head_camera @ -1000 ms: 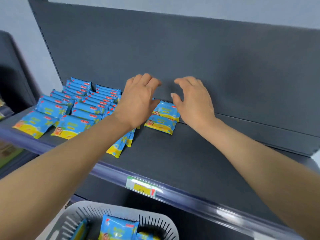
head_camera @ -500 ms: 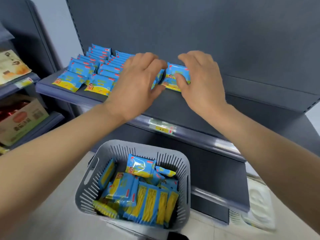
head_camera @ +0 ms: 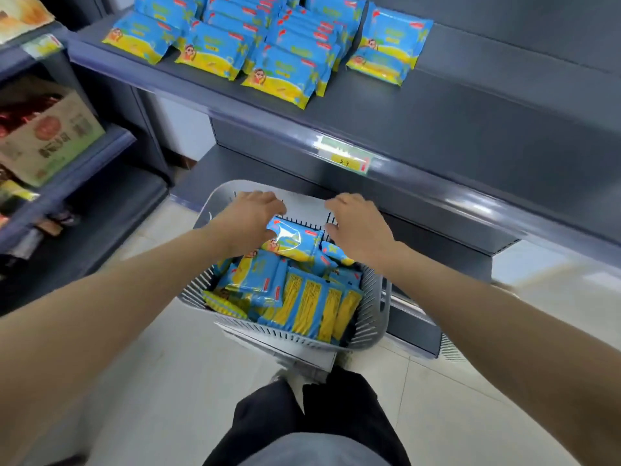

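Low over grey basket (head_camera: 285, 334) of blue-yellow packets (head_camera: 302, 304): left grip (head_camera: 248, 220) touching top packet (head_camera: 295, 240) at its 9 o'clock, clasp impossible to tell; right grip (head_camera: 359, 225) at 3 o'clock, released, just beside.

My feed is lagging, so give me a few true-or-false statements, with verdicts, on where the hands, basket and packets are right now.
1. A price tag sits on the front edge of the shelf. True.
2. Both hands rest on the shelf. False: the left hand and the right hand hover over the grey basket, below the shelf.
3. The basket holds blue-and-yellow packets. True.
4. The shelf has nothing on it. False: rows of stocked packets lie on its left part, while the right part is bare.
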Demonstrator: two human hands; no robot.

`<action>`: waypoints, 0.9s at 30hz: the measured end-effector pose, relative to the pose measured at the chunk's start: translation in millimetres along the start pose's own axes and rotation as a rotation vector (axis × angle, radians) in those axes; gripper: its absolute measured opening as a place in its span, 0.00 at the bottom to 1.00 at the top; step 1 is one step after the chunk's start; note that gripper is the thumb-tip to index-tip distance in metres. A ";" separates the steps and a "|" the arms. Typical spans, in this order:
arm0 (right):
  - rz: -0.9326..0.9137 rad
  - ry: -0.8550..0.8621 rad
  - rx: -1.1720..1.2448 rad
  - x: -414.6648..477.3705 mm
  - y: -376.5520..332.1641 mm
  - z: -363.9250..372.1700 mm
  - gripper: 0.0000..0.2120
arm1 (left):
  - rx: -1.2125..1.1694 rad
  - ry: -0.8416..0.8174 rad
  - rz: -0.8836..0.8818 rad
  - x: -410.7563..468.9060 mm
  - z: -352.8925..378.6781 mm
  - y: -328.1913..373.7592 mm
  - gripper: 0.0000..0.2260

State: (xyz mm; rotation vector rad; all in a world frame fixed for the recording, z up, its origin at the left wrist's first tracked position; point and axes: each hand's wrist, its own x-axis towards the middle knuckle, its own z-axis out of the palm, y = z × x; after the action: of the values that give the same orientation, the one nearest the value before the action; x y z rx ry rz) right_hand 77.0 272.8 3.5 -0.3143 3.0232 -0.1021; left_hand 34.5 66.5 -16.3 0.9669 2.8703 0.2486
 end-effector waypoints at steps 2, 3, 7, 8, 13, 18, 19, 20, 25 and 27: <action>0.053 -0.112 -0.002 6.0 5.1 20.4 0.16 | 0.039 -0.125 -0.015 -2.5 20.2 -9.4 0.20; 0.075 -0.154 -0.002 8.9 8.6 30.2 0.15 | 0.055 -0.165 -0.018 -3.9 29.5 -13.8 0.20; 0.156 -0.289 0.007 14.4 22.2 66.2 0.12 | 0.047 -0.237 -0.049 -2.4 60.0 -29.3 0.18; 0.179 -0.332 0.016 15.1 25.1 73.8 0.12 | 0.035 -0.236 -0.061 -0.3 65.2 -32.7 0.17; 0.222 -0.447 0.059 24.1 34.0 98.6 0.15 | -0.148 -0.227 -0.258 17.1 83.0 -41.3 0.19; 0.258 -0.473 0.064 32.8 38.1 116.5 0.07 | -0.397 -0.209 -0.471 40.6 100.6 -39.1 0.28; 0.268 -0.470 0.073 34.6 39.2 118.7 0.07 | -0.431 -0.217 -0.495 45.3 103.7 -38.4 0.29; 0.277 -0.469 0.078 35.7 40.4 120.0 0.08 | -0.456 -0.225 -0.517 49.6 107.0 -37.5 0.28; 0.295 -0.432 0.069 38.1 45.8 115.8 0.10 | -0.602 -0.184 -0.683 69.4 121.2 -32.8 0.28; 0.295 -0.417 0.074 39.7 47.9 106.9 0.07 | -0.670 -0.145 -0.751 75.7 121.8 -31.2 0.29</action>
State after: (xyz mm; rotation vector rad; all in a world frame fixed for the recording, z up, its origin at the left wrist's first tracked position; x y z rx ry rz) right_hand 40.0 305.3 -110.0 0.1085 2.6072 -0.1081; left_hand -25.8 102.9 -145.1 -0.1981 2.4839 0.9119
